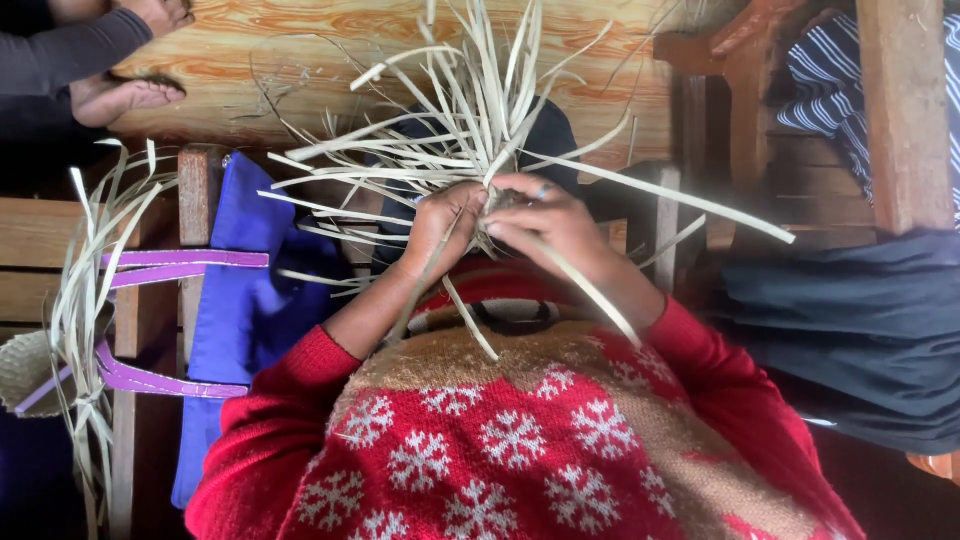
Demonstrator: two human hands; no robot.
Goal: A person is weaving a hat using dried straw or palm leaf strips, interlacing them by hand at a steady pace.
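You're pinching the bundle of straw strips (470,140) at its woven knot, left hand (445,228) and right hand (548,225) both clenching it, above your red sweater (500,440). Strips looking light, springy, brittle; grip near the knot.

Red snowflake-patterned sweater (520,440), blue bag (250,300)

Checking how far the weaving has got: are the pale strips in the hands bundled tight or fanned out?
Fanned out. The strips splay in all directions above the left hand and right hand, gathered only where the hands pinch them.
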